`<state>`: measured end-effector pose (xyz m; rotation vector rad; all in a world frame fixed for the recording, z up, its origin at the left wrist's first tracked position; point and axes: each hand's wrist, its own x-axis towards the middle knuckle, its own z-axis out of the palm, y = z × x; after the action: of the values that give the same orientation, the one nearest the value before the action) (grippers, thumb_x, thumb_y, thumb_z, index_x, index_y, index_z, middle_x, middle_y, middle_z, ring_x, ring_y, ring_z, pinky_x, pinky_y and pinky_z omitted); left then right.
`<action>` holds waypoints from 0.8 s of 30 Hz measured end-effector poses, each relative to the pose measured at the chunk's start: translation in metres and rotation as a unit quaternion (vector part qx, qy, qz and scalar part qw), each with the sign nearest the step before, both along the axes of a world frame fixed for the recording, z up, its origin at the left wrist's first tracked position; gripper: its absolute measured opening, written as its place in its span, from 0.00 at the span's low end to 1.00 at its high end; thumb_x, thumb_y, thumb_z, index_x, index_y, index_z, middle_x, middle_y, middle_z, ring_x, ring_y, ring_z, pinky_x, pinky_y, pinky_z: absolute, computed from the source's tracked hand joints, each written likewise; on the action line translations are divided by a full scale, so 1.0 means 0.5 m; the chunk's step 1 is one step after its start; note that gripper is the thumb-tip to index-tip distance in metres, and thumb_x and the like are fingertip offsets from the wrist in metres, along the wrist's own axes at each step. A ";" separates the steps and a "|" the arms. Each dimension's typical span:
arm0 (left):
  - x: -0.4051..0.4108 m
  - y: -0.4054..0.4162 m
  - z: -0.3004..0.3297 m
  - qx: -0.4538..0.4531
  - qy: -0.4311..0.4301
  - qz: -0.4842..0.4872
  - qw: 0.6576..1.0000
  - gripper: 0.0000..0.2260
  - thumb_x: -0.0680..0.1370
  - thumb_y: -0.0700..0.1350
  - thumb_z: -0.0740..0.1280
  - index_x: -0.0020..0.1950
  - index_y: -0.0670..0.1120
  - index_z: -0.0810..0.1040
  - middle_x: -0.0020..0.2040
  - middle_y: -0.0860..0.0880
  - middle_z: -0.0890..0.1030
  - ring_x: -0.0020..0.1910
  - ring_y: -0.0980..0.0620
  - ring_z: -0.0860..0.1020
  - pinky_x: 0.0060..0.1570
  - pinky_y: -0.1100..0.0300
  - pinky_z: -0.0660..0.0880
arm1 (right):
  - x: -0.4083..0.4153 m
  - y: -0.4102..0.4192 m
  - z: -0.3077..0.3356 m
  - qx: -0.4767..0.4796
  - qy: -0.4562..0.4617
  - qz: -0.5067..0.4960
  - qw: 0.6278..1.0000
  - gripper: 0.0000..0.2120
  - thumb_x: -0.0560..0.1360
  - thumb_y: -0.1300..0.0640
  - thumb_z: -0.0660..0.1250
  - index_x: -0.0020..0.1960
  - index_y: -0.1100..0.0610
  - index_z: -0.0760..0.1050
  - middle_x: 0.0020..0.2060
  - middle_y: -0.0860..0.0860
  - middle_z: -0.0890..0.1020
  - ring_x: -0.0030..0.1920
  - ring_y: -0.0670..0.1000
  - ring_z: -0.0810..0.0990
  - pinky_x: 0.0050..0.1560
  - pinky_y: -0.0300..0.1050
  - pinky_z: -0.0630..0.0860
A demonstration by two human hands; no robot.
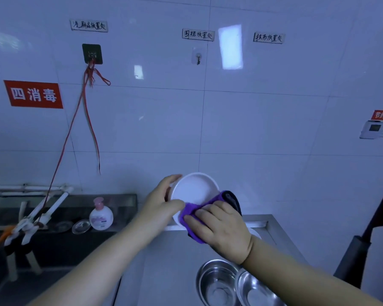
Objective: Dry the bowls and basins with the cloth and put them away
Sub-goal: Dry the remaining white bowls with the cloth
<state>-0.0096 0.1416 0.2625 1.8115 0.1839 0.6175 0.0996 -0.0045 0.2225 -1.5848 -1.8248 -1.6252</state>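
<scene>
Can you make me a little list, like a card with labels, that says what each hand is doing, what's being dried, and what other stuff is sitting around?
left hand: left hand grips the rim of the white bowl, held up and tilted
right hand: right hand presses the purple cloth against the bowl's lower edge
waiting: two steel basins on the steel counter, below the right arm
nearby: pink soap bottle on the dark sink edge
wall: red sign, hook with red strings

White tiled wall (252, 120), red sign (33, 94), steel counter (164, 272).
</scene>
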 end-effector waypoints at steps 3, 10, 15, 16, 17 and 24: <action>0.000 -0.041 -0.043 -0.048 -0.092 0.036 0.994 0.20 0.68 0.43 0.63 0.57 0.60 0.72 0.49 0.62 0.81 0.48 0.62 0.79 0.40 0.71 0.74 | -0.036 0.018 -0.004 0.054 0.074 -0.032 0.995 0.08 0.77 0.60 0.65 0.49 0.57 0.83 0.34 0.50 0.80 0.33 0.53 0.77 0.36 0.44 0.74; -0.005 -0.028 -0.039 -0.009 -0.068 0.003 0.998 0.21 0.69 0.43 0.57 0.57 0.64 0.72 0.55 0.65 0.77 0.56 0.62 0.74 0.52 0.68 0.71 | -0.031 0.010 -0.038 0.054 0.047 0.019 0.997 0.16 0.70 0.60 0.73 0.55 0.56 0.74 0.35 0.49 0.81 0.35 0.51 0.79 0.39 0.43 0.75; -0.011 -0.004 -0.005 0.051 0.037 -0.053 0.997 0.22 0.65 0.43 0.57 0.53 0.64 0.75 0.52 0.65 0.79 0.56 0.61 0.74 0.55 0.63 0.70 | 0.016 -0.017 -0.034 -0.011 -0.043 0.058 0.997 0.19 0.68 0.63 0.72 0.56 0.55 0.72 0.38 0.49 0.82 0.39 0.51 0.80 0.46 0.45 0.77; -0.012 -0.002 0.007 0.066 0.070 -0.078 0.992 0.22 0.64 0.43 0.58 0.52 0.64 0.75 0.51 0.64 0.79 0.54 0.60 0.75 0.53 0.63 0.71 | 0.022 -0.023 -0.031 -0.027 -0.056 0.064 0.996 0.19 0.68 0.63 0.72 0.56 0.55 0.72 0.38 0.49 0.83 0.39 0.51 0.81 0.48 0.45 0.77; -0.010 0.000 0.017 0.080 0.099 -0.100 0.987 0.22 0.63 0.43 0.58 0.52 0.63 0.76 0.50 0.62 0.80 0.52 0.60 0.76 0.52 0.62 0.71 | 0.026 -0.027 -0.028 -0.040 -0.065 0.068 0.995 0.19 0.67 0.62 0.73 0.56 0.55 0.72 0.38 0.49 0.83 0.40 0.51 0.81 0.49 0.45 0.77; -0.001 -0.024 -0.021 -0.047 -0.017 -0.022 0.998 0.23 0.65 0.42 0.63 0.59 0.57 0.75 0.52 0.57 0.82 0.52 0.57 0.80 0.46 0.65 0.77 | -0.005 -0.007 -0.013 0.027 0.042 -0.019 0.999 0.08 0.74 0.62 0.68 0.53 0.57 0.78 0.34 0.50 0.80 0.32 0.54 0.78 0.37 0.44 0.75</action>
<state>-0.0102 0.1297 0.2521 1.7088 0.1463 0.5982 0.0973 -0.0081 0.2158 -1.6492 -1.7040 -1.5846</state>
